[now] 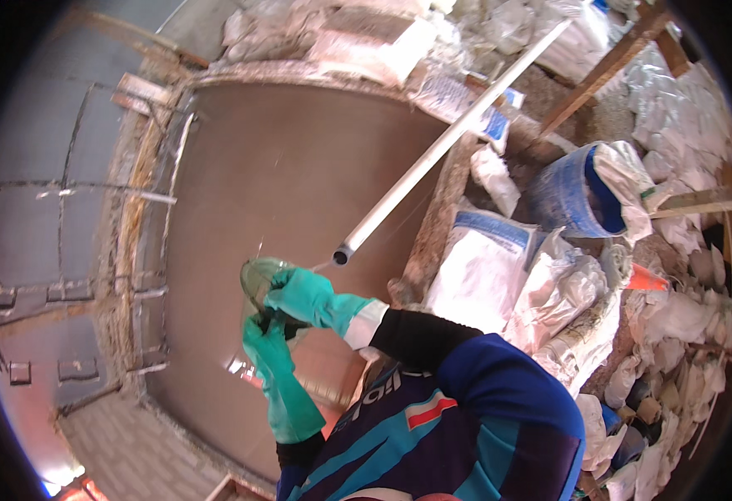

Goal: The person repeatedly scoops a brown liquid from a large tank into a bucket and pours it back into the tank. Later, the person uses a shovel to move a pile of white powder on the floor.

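Observation:
Both my hands wear green rubber gloves and are held close together above brownish-grey liquid (299, 167) in a large walled basin. My right hand (299, 294) is closed on the edge of a clear, greenish, rounded object (257, 277), whose exact kind I cannot make out. Just below it, my left hand (263, 334) is closed against the lower side of the same object. The gloves hide part of it. To the right of my hands, the open lower end of a long white pipe (433, 159) hangs over the liquid.
A blue drum (570, 192) lies tilted at the right, near a white sack (481, 263) and heaped plastic bags (675, 108). A rough ledge (437, 225) borders the basin's right side. Wooden beams (604, 71) cross at upper right. Grey panels (32, 150) line the left.

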`<action>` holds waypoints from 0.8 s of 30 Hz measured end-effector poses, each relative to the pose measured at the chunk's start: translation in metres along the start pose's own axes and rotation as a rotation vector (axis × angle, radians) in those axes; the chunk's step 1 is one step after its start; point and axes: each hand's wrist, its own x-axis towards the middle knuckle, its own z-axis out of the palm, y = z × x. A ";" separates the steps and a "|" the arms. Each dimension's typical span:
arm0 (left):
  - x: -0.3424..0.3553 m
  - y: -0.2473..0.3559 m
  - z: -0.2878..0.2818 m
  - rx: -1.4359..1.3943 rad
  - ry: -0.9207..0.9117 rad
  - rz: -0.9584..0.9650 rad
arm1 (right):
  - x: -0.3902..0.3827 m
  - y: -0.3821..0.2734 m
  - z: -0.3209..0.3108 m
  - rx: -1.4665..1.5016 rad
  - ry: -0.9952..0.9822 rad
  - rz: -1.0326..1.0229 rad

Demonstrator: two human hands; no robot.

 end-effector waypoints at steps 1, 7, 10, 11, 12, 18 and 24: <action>-0.001 -0.004 0.009 -0.013 -0.009 -0.023 | 0.001 0.010 -0.001 0.015 0.032 0.005; -0.019 -0.028 0.030 -0.273 -0.033 -0.195 | 0.000 0.053 0.006 -0.101 0.103 -0.188; -0.020 -0.111 0.026 -0.442 -0.062 -0.287 | 0.002 0.072 0.030 -0.269 0.005 -0.169; -0.019 -0.146 0.019 -0.485 -0.054 -0.312 | 0.000 0.074 0.044 -0.242 -0.025 -0.163; -0.018 -0.186 0.010 -0.441 -0.041 -0.353 | -0.005 0.075 0.058 -0.213 -0.058 -0.152; -0.064 -0.342 -0.017 -0.457 0.108 -0.639 | -0.020 0.095 0.159 -0.386 -0.234 -0.046; -0.138 -0.503 -0.007 -0.700 0.175 -0.809 | -0.007 0.192 0.275 -0.477 -0.422 0.209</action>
